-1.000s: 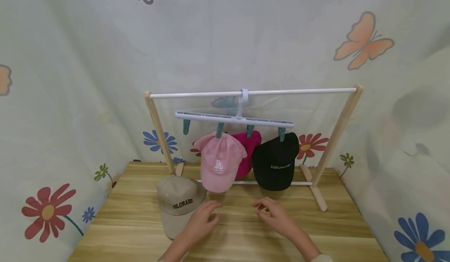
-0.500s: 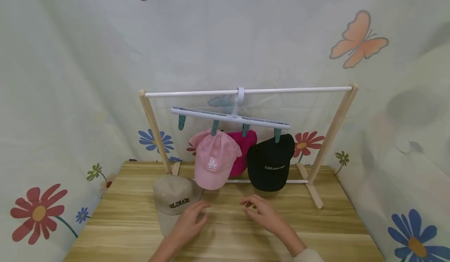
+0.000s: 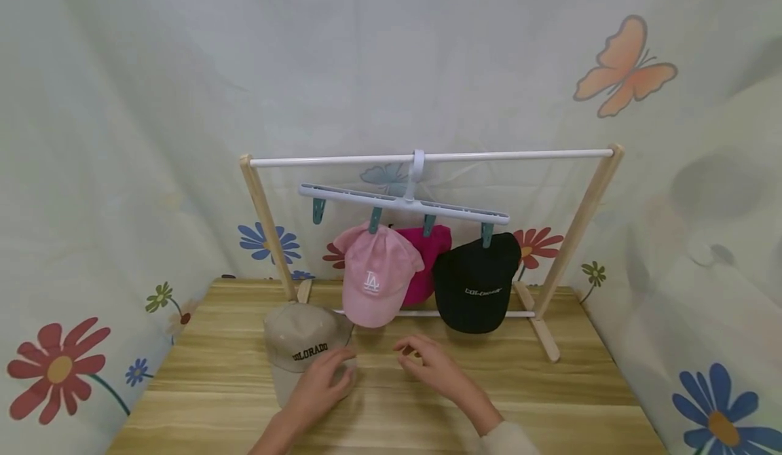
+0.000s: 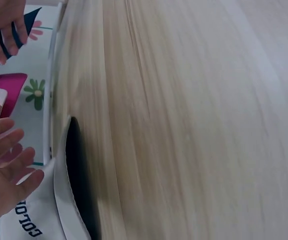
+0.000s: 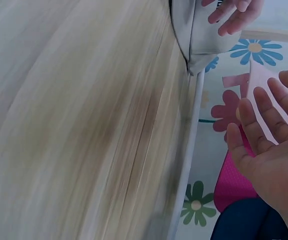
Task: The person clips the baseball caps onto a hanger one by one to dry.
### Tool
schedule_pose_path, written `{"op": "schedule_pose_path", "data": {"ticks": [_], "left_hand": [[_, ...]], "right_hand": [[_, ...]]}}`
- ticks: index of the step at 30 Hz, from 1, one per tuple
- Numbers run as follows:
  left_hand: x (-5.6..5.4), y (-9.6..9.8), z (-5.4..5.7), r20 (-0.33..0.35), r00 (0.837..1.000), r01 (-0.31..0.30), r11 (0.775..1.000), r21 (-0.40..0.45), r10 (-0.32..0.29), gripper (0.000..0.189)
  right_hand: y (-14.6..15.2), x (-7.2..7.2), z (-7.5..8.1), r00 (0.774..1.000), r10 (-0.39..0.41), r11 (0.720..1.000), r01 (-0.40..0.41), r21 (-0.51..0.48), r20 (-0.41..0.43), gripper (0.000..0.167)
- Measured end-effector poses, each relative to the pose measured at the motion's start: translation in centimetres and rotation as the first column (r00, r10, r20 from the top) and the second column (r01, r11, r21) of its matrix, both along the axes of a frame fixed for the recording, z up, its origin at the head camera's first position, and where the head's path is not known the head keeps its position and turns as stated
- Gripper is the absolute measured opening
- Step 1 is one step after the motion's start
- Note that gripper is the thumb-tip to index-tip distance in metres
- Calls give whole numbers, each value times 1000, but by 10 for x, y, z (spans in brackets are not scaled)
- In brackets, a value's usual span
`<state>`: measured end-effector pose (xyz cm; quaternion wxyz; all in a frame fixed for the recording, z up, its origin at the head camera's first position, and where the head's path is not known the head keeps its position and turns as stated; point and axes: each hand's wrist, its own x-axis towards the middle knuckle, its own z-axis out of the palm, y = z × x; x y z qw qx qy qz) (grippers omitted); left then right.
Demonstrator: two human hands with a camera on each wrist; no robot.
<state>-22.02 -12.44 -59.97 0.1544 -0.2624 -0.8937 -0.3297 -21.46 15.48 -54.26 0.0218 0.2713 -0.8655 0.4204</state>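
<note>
My left hand hovers in front of the beige COLORADO cap, which sits on the table with its brim toward me. Its fingers are loosely bent and hold nothing; whether they touch the cap, I cannot tell. To the right, my right hand hangs over the table with relaxed fingers, as the right wrist view of that hand confirms. Above both hands, a pale hanger with teal clips carries a light pink LA cap, a magenta cap partly behind it, and a black cap.
The hanger hooks over the white top bar of a rack with wooden legs. Its leftmost clip holds nothing. A lower white bar runs behind the caps. The wood-grain table meets a flowered curtain behind.
Both hands have moved left, the left one further across the beige cap's front and the right one away from below the black cap. The hanger has swung slightly.
</note>
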Motion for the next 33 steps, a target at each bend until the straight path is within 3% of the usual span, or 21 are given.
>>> {"op": "schedule_pose_path", "data": {"ticks": [11,18,24,33], "left_hand": [[5,-22,4,-66,996,-66,998,20,67,30],[7,-41,12,20,987,-163,985,58,162,27],[9,-54,21,7,971,-239,970,53,239,26],[4,-66,34,-64,965,-252,967,47,255,26]], "right_hand": [[-23,-10,-2,999,2,998,0,-58,42,20],[-32,-14,-4,999,-7,999,9,-47,35,20],[-44,-17,-8,999,12,998,-9,-66,45,20],[-62,-22,-11,998,15,996,-10,-90,58,23]]}}
